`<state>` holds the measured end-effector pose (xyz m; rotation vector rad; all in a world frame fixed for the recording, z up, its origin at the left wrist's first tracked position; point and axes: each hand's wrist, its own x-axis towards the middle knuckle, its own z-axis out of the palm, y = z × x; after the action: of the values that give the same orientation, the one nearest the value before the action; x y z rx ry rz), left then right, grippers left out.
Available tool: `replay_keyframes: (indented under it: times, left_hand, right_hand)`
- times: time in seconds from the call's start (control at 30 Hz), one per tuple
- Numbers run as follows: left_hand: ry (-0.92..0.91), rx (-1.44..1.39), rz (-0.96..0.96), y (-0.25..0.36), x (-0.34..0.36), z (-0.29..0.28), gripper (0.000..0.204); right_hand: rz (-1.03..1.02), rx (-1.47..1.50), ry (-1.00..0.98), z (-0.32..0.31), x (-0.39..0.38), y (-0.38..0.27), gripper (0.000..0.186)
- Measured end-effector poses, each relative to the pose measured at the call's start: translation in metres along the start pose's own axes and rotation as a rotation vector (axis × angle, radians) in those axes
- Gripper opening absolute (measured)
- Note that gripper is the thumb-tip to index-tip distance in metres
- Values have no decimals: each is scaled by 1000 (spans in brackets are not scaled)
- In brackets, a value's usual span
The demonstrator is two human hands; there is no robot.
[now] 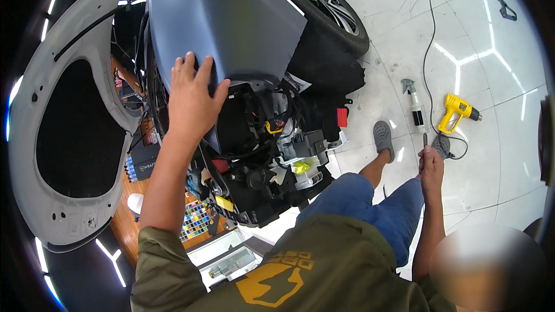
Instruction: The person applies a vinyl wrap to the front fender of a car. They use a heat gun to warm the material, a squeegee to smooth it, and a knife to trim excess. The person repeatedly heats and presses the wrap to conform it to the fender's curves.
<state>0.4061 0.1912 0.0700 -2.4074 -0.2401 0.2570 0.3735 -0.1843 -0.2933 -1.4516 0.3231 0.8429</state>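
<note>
My left hand [193, 95] lies with fingers spread on the lower edge of a satin grey-blue car fender panel [231, 23]. A pointed strip of the same grey hangs just below the palm. Below the panel is the exposed front end of the car [277, 144], with dark plastic parts, wiring and a headlight opening. Out to the right, my right hand [430, 170] is closed around a slim dark stick-like tool [425, 139]. Its tip points away from me, and its exact kind cannot be made out.
A yellow heat gun [457, 112] with a black cord and a spray bottle [415, 107] lie on the glossy tiled floor [485, 185] at right. The wheel [324, 3] stands beyond the fender. The raised hood [75, 208] fills the left. A blurred patch covers the lower right.
</note>
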Motion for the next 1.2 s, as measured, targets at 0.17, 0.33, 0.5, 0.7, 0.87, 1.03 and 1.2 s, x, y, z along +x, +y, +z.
replay_keyframes:
  times: [0.17,0.33,0.5,0.7,0.87,1.03,1.2]
  left_hand:
    - [6,103,56,11,8,9,48]
    - [-4,17,85,7,8,5,48]
    - [7,-20,75,8,10,1,49]
    - [39,175,90,8,6,18,49]
    - [390,-420,16,50,-13,1,32]
    - [356,-1227,-680,124,-64,54,36]
    - [418,-1735,-850,124,-35,96,46]
  right_hand:
    - [-30,-1,18,-6,1,3,39]
    - [-4,43,17,-13,1,1,38]
    - [-86,-86,-44,-21,-5,-17,34]
    - [-191,-63,-117,-12,0,-73,24]
    - [-557,-286,-122,38,6,-159,15]
    - [-542,-199,-249,124,21,-204,28]
    - [-646,-216,-236,227,58,-205,55]
